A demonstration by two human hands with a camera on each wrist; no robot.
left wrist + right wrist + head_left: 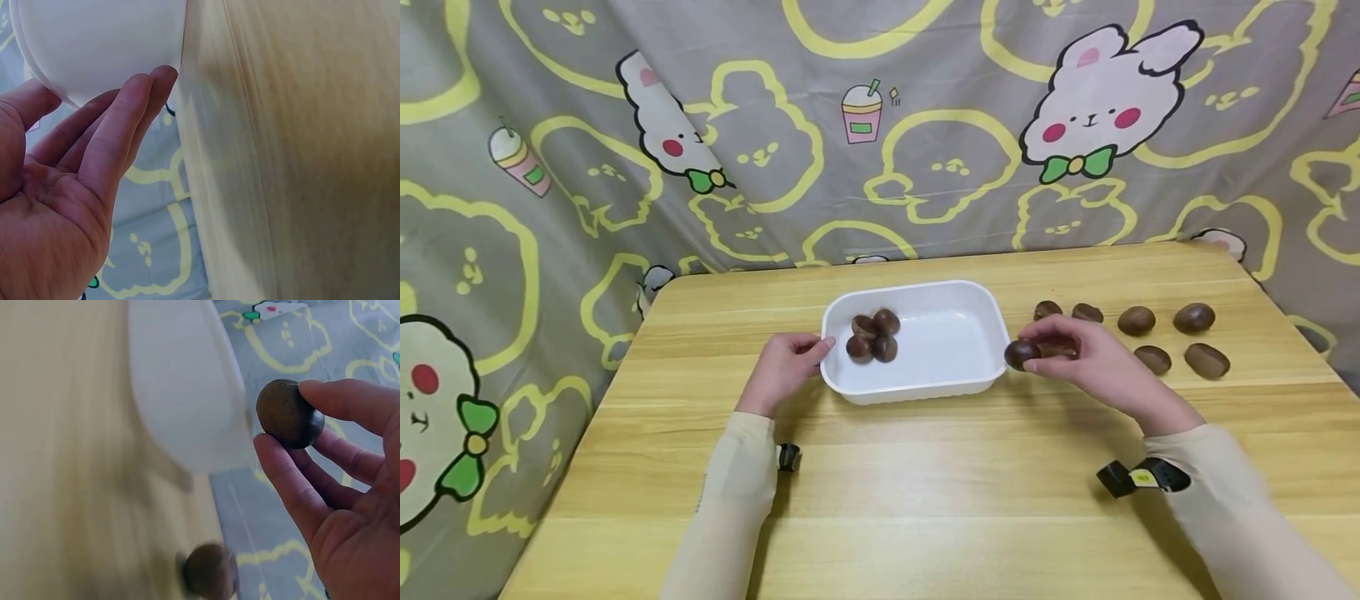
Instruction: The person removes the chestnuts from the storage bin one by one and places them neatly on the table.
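Note:
A white plastic tray point(940, 387) stands on the wooden table, a cluster of several brown chestnuts point(887, 322) lying at its left end. My left hand point(786, 367) holds the tray's left rim, thumb over the edge and fingers against the outer wall point(112, 50). Between thumb and fingertips, my right hand point(1090, 362) pinches a single chestnut point(1020, 355) just outside the tray's right end. From the right wrist, this chestnut point(289, 415) shows a dull patch and a glossy dark side. The right hand partly covers chestnuts behind it.
Several loose chestnuts lie in rough rows right of the tray, among them a far-right one point(1194, 317) and a nearer one point(1207, 360). A patterned grey curtain point(947, 167) hangs behind the table point(910, 500) and along its left side.

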